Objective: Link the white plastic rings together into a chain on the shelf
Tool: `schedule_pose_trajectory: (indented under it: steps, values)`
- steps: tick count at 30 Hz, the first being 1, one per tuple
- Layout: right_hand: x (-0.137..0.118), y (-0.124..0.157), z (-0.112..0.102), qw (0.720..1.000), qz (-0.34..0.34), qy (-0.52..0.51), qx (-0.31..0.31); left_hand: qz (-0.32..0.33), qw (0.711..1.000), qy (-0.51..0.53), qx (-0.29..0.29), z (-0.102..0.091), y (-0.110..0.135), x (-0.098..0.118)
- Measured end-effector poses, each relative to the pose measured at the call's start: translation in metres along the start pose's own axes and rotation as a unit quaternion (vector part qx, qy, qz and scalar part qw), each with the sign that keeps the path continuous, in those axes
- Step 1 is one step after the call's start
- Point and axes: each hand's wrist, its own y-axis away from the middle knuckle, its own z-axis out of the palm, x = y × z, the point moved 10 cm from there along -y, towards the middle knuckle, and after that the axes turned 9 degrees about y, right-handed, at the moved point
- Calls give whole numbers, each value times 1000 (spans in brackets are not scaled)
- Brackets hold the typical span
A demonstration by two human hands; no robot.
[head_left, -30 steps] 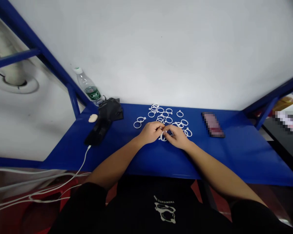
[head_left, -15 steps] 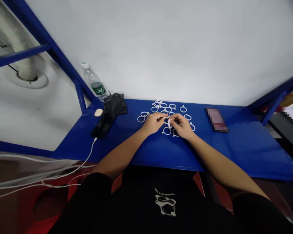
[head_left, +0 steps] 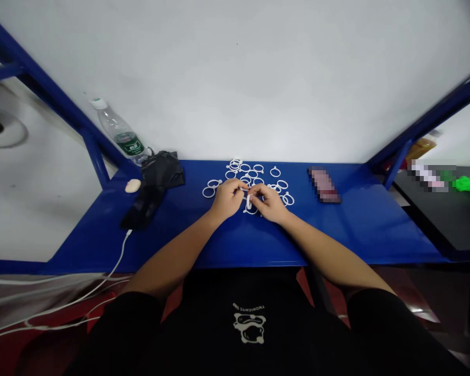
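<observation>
Both of my hands meet over a blue tabletop [head_left: 250, 245], thumbs and fingers pinched close together. Held edge-on at the fingertips of my right hand [head_left: 271, 203] is a thin white ring [head_left: 249, 202]. My left hand [head_left: 227, 199] pinches at a small white part beside it; whether this belongs to the same ring is hard to make out. Around and behind the hands lie several white rings with small round tabs, such as one ring [head_left: 209, 188] left of my left hand and another ring [head_left: 275, 168] farther back. Some overlap, and my hands cover a few.
A phone [head_left: 324, 185] lies to the right. Leftward are a clear bottle [head_left: 119, 130] against the wall, a crumpled black bag [head_left: 162, 169], a pale rounded object [head_left: 132, 186] and a white cable [head_left: 121, 256]. Blue frame bars [head_left: 96, 156] flank the table.
The whole view has swung a little to the right, so things appear farther left. My hands keep their pinched pose at the white ring, with only slight finger movement.
</observation>
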Motion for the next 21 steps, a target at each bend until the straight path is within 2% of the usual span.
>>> schedule_pose_trajectory:
  steps: [5, 7, 9, 13, 16, 19, 21]
  values:
    - [10, -3, -16, 998, 7, 3, 58, 48, 997, -43, -47, 11, 2, 10]
    - [12, -3, -22, 996, 9, -2, 84, 63, 993, -81, -51, 7, -1, 11]
    - [17, -2, -21, 996, 25, -7, 81, 61, 987, -140, -51, -3, -7, 5]
    - [23, 1, -10, 998, 48, -23, 40, -12, 965, -262, -8, -44, -22, -28]
    - [21, 1, -7, 999, 37, -16, 30, -85, 944, -318, -16, -63, -24, -56]
    - [18, 1, -6, 999, 26, -1, 27, -145, 926, -343, -56, -60, -17, -76]
    - [18, 1, -7, 999, 33, 10, 29, -149, 927, -339, -65, -51, -13, -75]
